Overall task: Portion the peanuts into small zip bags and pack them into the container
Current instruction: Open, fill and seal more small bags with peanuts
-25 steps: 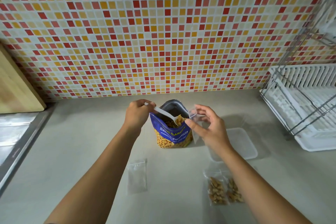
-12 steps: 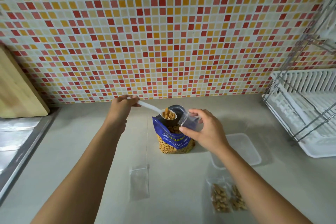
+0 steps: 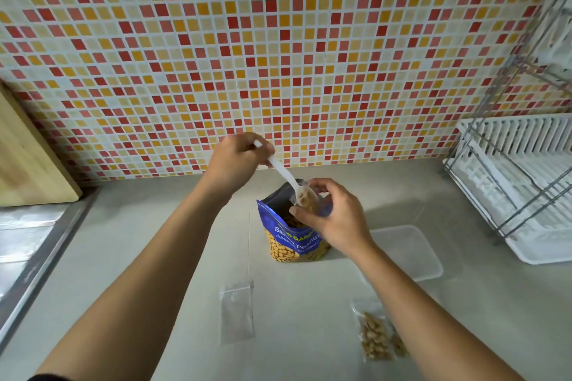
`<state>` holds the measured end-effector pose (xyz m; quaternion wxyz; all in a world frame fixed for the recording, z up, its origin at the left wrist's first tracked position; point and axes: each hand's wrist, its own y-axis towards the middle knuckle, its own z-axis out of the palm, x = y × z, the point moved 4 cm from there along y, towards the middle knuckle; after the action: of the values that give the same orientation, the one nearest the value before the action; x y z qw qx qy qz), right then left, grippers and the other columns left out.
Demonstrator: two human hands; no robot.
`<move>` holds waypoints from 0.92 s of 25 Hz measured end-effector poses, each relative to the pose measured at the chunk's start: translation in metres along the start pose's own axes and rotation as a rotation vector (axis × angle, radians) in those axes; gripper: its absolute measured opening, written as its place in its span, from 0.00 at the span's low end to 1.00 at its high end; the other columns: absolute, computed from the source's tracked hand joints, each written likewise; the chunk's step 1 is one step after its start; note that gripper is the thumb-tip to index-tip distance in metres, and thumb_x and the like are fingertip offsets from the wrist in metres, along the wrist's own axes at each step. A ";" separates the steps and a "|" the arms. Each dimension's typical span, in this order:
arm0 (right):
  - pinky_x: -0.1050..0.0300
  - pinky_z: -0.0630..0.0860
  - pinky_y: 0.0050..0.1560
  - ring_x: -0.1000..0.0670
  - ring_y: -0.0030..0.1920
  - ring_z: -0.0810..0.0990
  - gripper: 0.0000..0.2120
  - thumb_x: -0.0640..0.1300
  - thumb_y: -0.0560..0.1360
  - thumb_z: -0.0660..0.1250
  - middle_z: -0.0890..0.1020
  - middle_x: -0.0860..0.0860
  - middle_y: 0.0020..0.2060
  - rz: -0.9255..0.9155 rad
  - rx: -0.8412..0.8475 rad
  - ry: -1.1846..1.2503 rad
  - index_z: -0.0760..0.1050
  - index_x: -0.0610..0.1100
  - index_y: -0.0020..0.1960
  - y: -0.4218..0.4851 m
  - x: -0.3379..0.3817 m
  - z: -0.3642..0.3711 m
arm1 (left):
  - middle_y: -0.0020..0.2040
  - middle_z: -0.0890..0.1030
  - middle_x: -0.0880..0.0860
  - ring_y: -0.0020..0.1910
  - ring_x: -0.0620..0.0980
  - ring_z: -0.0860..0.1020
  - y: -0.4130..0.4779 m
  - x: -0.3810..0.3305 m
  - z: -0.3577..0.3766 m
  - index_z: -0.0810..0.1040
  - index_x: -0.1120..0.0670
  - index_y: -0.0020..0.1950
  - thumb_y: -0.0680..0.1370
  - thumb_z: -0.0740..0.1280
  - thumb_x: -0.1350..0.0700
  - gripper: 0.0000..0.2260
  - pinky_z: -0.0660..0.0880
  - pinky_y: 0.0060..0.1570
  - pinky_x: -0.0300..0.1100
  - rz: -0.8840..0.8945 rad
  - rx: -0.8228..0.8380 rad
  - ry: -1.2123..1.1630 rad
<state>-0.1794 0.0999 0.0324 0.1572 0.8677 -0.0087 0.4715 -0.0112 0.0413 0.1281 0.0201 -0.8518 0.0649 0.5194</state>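
Head view: spooning a portion into a zip bag (image 3: 310, 204).
Left hand (image 3: 235, 161) grips spoon (image 3: 283, 173), right hand (image 3: 335, 221) pinches bag above the pouch (image 3: 292, 238); two filled bags (image 3: 376, 337) lie on the desk (image 3: 154, 241), container (image 3: 413, 254) apparently unpacked.

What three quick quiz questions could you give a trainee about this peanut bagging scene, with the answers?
1. True or false: the filled bags already lie inside the container.
2. What does the left hand hold? A: a spoon. B: scissors. C: a lid.
3. Fill in: the small zip bag over the peanut bag is held by the ___ hand.
Key: 1 false, they lie on the counter; 2 A; 3 right hand.
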 end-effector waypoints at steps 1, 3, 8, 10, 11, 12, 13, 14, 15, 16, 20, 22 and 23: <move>0.51 0.77 0.47 0.56 0.42 0.79 0.22 0.60 0.62 0.75 0.79 0.64 0.45 0.020 -0.005 0.047 0.74 0.55 0.52 0.000 0.001 -0.001 | 0.42 0.82 0.53 0.41 0.47 0.77 -0.002 -0.010 0.002 0.81 0.57 0.46 0.78 0.64 0.56 0.07 0.70 0.40 0.39 0.103 0.035 0.112; 0.57 0.77 0.45 0.57 0.43 0.79 0.20 0.55 0.63 0.76 0.78 0.64 0.45 0.062 -0.006 0.121 0.72 0.57 0.52 0.000 0.003 -0.002 | 0.41 0.83 0.52 0.37 0.45 0.76 -0.007 -0.030 0.001 0.81 0.55 0.45 0.78 0.65 0.55 0.07 0.72 0.40 0.42 0.307 0.032 0.323; 0.62 0.77 0.43 0.58 0.43 0.80 0.20 0.54 0.65 0.76 0.79 0.63 0.45 0.085 -0.036 0.180 0.72 0.57 0.53 -0.002 0.000 -0.009 | 0.37 0.79 0.48 0.26 0.39 0.71 -0.011 -0.048 -0.031 0.79 0.54 0.46 0.78 0.64 0.55 0.06 0.66 0.25 0.29 0.318 -0.225 0.172; 0.66 0.76 0.42 0.58 0.43 0.80 0.19 0.53 0.65 0.76 0.79 0.61 0.45 0.098 -0.066 0.223 0.72 0.59 0.51 -0.004 -0.005 -0.013 | 0.37 0.80 0.49 0.25 0.40 0.71 -0.004 -0.027 -0.035 0.79 0.55 0.47 0.78 0.63 0.55 0.06 0.66 0.24 0.30 0.174 -0.284 0.069; 0.67 0.76 0.42 0.59 0.45 0.80 0.19 0.53 0.65 0.76 0.80 0.60 0.46 0.106 -0.074 0.240 0.72 0.58 0.51 -0.005 -0.009 -0.016 | 0.38 0.81 0.50 0.28 0.42 0.72 0.000 -0.011 -0.027 0.79 0.56 0.47 0.78 0.63 0.54 0.07 0.68 0.27 0.33 0.112 -0.259 0.099; 0.67 0.76 0.43 0.59 0.46 0.80 0.19 0.53 0.65 0.75 0.80 0.59 0.47 0.119 -0.076 0.251 0.72 0.57 0.53 -0.007 -0.013 -0.017 | 0.40 0.82 0.51 0.32 0.45 0.74 0.003 0.007 -0.014 0.79 0.56 0.48 0.78 0.63 0.53 0.08 0.71 0.32 0.37 0.066 -0.206 0.173; 0.67 0.77 0.44 0.58 0.47 0.80 0.20 0.53 0.66 0.75 0.81 0.57 0.47 0.133 -0.073 0.260 0.72 0.55 0.55 -0.009 -0.016 -0.018 | 0.41 0.83 0.51 0.38 0.48 0.77 0.005 0.025 0.002 0.80 0.53 0.48 0.78 0.63 0.51 0.08 0.74 0.40 0.41 0.041 -0.145 0.282; 0.65 0.78 0.45 0.57 0.48 0.80 0.21 0.53 0.66 0.75 0.81 0.56 0.48 0.149 -0.068 0.267 0.72 0.54 0.56 -0.012 -0.020 -0.017 | 0.43 0.83 0.50 0.46 0.50 0.77 0.005 0.041 0.018 0.80 0.50 0.49 0.78 0.63 0.49 0.08 0.74 0.49 0.48 0.033 -0.085 0.405; 0.62 0.78 0.46 0.56 0.48 0.80 0.21 0.53 0.66 0.75 0.81 0.55 0.48 0.163 -0.062 0.275 0.72 0.54 0.56 -0.013 -0.023 -0.016 | 0.46 0.82 0.49 0.53 0.51 0.76 0.004 0.052 0.034 0.80 0.47 0.49 0.78 0.62 0.47 0.08 0.71 0.56 0.56 0.041 -0.029 0.528; 0.60 0.79 0.47 0.54 0.48 0.81 0.21 0.53 0.66 0.75 0.82 0.55 0.48 0.176 -0.054 0.283 0.72 0.54 0.56 -0.014 -0.026 -0.014 | 0.50 0.81 0.48 0.60 0.51 0.73 0.002 0.060 0.047 0.80 0.45 0.52 0.78 0.61 0.47 0.09 0.67 0.60 0.61 0.054 0.017 0.640; 0.56 0.80 0.50 0.53 0.48 0.81 0.21 0.52 0.66 0.76 0.81 0.56 0.48 0.193 -0.025 0.312 0.73 0.53 0.56 -0.015 -0.030 -0.011 | 0.57 0.78 0.51 0.62 0.52 0.71 0.006 0.071 0.077 0.79 0.46 0.55 0.79 0.60 0.49 0.10 0.62 0.63 0.64 -0.043 0.114 0.713; 0.56 0.80 0.50 0.52 0.48 0.81 0.21 0.52 0.66 0.75 0.81 0.56 0.48 0.184 -0.015 0.304 0.73 0.53 0.56 -0.015 -0.031 -0.011 | 0.53 0.78 0.51 0.52 0.53 0.74 0.011 0.070 0.079 0.80 0.47 0.52 0.78 0.60 0.53 0.10 0.65 0.62 0.62 -0.143 0.102 0.629; 0.56 0.80 0.49 0.53 0.48 0.81 0.21 0.52 0.66 0.75 0.81 0.57 0.49 0.183 -0.009 0.299 0.72 0.53 0.56 -0.014 -0.031 -0.011 | 0.51 0.79 0.51 0.48 0.52 0.74 0.012 0.070 0.078 0.81 0.47 0.51 0.78 0.59 0.54 0.11 0.67 0.61 0.61 -0.184 0.082 0.575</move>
<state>-0.2029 0.1125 0.0090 0.1170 0.7828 -0.0661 0.6075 -0.0502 0.0314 0.0309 0.0822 -0.9647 0.0115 0.2499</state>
